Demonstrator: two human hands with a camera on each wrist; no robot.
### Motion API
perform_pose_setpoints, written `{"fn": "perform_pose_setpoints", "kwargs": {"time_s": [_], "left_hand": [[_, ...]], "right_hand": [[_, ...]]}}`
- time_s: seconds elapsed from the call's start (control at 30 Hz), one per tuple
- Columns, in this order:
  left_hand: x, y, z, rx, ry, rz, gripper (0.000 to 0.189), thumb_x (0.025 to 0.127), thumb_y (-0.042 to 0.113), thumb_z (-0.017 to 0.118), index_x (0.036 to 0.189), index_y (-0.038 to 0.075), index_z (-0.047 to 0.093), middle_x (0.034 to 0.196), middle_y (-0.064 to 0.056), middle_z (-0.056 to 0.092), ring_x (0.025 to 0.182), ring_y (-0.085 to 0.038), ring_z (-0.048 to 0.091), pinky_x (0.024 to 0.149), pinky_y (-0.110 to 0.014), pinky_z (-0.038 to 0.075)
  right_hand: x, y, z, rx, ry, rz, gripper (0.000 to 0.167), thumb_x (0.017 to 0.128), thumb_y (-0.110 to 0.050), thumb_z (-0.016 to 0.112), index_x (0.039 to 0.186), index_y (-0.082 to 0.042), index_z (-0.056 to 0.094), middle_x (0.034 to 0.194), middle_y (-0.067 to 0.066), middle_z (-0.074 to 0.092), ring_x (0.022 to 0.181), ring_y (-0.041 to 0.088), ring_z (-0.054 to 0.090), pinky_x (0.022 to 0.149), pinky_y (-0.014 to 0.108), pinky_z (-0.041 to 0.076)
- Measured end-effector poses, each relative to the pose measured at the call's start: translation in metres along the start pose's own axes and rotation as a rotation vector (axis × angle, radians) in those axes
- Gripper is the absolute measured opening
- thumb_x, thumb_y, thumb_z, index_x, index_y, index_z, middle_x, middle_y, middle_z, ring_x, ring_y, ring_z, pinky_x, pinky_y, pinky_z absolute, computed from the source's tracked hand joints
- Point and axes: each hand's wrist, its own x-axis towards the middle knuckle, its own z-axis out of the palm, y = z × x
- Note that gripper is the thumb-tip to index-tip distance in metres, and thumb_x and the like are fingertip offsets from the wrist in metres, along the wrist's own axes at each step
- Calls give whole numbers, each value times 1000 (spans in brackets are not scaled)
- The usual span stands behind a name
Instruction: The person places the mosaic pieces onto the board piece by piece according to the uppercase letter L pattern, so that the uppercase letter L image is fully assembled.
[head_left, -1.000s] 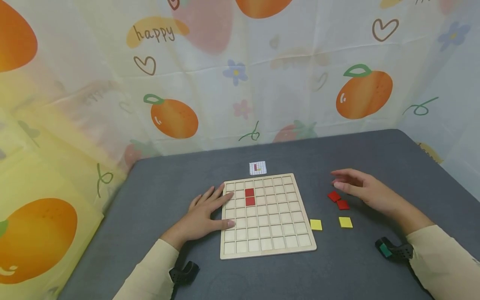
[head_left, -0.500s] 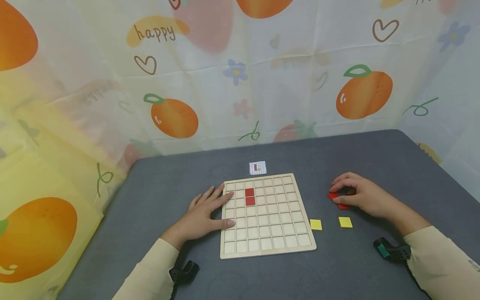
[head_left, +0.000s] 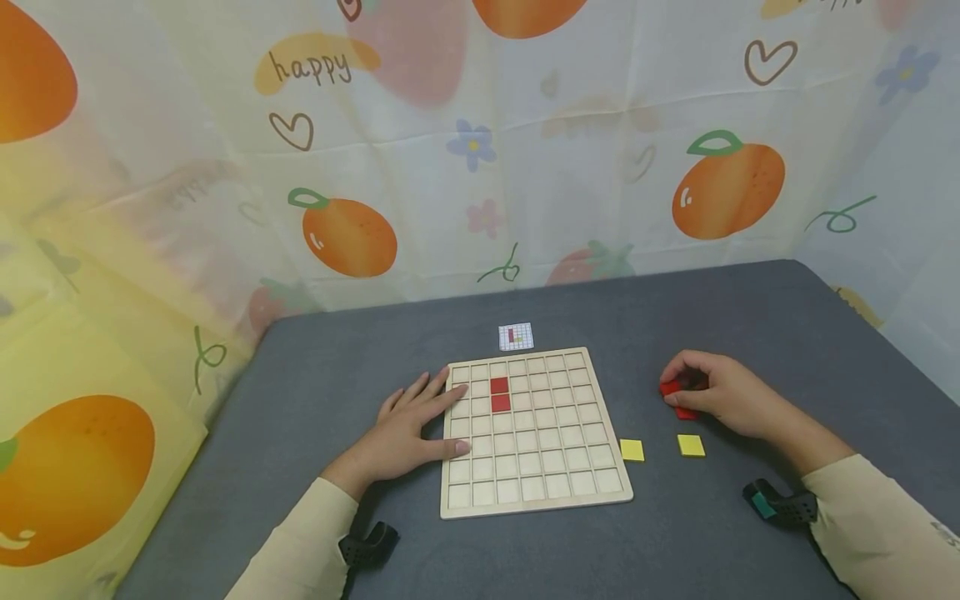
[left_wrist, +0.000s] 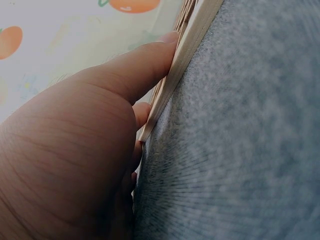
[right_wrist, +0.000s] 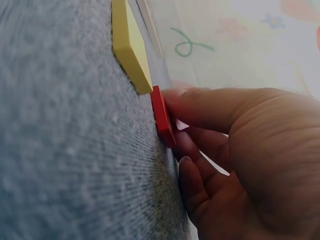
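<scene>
A square wooden grid board (head_left: 555,486) lies on the dark grey tabletop, with two red tiles (head_left: 500,394) set one below the other in its upper left cells. My left hand (head_left: 405,433) rests on the board's left edge, fingers spread and thumb on the rim; the left wrist view shows the thumb (left_wrist: 145,65) against the edge. To the right of the board, my right hand (head_left: 727,396) pinches a red tile (head_left: 669,388) between thumb and fingers. Another red tile (head_left: 686,412) lies just under that hand, partly covered; it also shows flat in the right wrist view.
One yellow tile (head_left: 632,450) lies against the board's right edge, and a second yellow tile (head_left: 691,446) sits farther right. Behind the board is a small printed grid card (head_left: 516,336). A patterned curtain (head_left: 420,192) hangs along the table's far side.
My right hand has come down onto the red tiles and its fingers have closed on the upper one, which has shifted slightly. The left hand and the board have stayed in place.
</scene>
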Motion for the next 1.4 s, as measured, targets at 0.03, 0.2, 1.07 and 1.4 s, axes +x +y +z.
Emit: {"fn": "perform_pose_setpoints", "kwargs": {"time_s": [0.03, 0.2, 1.07, 1.4], "left_hand": [[0, 0, 0, 0, 0, 0, 94, 94, 70, 74, 172, 32, 38, 181, 3, 11, 166, -32, 0, 123, -69, -4], [-1, 0, 0, -8, 0, 2, 94, 95, 69, 75, 172, 31, 38, 181, 3, 11, 166, -32, 0, 124, -68, -4], [0, -1, 0, -18, 6, 7, 93, 94, 69, 75, 172, 31, 39, 181, 3, 12, 166, -32, 1, 124, -67, -4], [0, -2, 0, -25, 3, 16, 93, 95, 69, 74, 172, 31, 38, 181, 3, 11, 166, -32, 0, 124, -68, -4]], "right_hand": [[0, 0, 0, 1, 1, 2, 13, 99, -10, 83, 108, -11, 73, 95, 1, 69, 84, 21, 64, 73, 33, 54], [0, -3, 1, -2, 39, 13, 11, 101, -12, 82, 110, -10, 75, 92, 1, 69, 80, 20, 64, 71, 34, 53], [7, -61, 31, 131, 66, -119, 18, 105, -6, 75, 122, -9, 78, 115, 1, 75, 99, 26, 69, 80, 30, 58], [27, -87, 57, 181, 28, -183, 16, 103, -2, 75, 116, -10, 79, 109, -3, 75, 100, 21, 69, 85, 33, 58]]}}
